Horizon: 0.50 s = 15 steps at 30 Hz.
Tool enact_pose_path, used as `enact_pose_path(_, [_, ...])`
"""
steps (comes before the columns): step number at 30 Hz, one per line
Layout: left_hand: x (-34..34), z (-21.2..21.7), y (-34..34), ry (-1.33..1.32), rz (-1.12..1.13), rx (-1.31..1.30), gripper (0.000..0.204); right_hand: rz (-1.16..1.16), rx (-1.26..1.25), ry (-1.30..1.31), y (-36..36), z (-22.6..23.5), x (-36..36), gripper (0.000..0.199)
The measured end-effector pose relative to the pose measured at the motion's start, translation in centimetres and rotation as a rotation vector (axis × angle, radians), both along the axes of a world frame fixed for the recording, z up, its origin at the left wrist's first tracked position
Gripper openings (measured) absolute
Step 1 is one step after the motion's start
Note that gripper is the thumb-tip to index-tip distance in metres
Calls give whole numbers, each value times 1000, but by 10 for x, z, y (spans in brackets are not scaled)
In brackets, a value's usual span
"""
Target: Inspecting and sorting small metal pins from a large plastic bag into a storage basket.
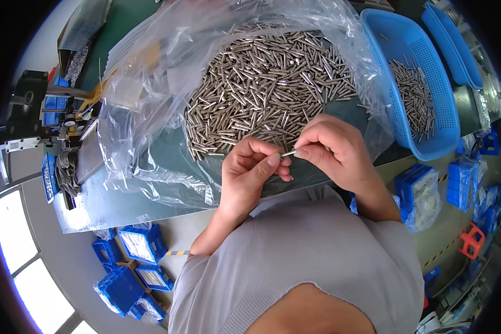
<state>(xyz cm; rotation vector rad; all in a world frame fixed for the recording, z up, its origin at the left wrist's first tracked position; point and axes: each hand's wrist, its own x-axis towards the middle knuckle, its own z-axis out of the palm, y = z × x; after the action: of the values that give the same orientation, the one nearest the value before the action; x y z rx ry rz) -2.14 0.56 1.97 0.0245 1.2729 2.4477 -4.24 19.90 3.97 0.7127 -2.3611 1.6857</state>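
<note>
From my seat far away, I see the left hand (249, 171) and the right hand (337, 153) close together, and both pinch one small metal pin (288, 153). The left thumb and fingers have one end, and the right thumb and finger have the other. The pin is just in front of a big pile of shiny pins (267, 89), on the side near the person's grey shirt (317, 256). The pile sits on a clear plastic bag (145, 119) spread over the green surface (133, 211). To the right I see a blue basket (406, 39) with more pins (414, 100) inside, and another blue basket (456, 47) is beside it.
</note>
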Motion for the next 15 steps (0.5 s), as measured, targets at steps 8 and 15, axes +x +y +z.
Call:
enact_pose_path(8, [1,-2,-2,42,-23,-20,4,93,-41,-162,-13,-1,3,15])
enact_pose_path(15, [2,0,-2,24,-30,-11,3,72,25,22,-14,-7,6,16])
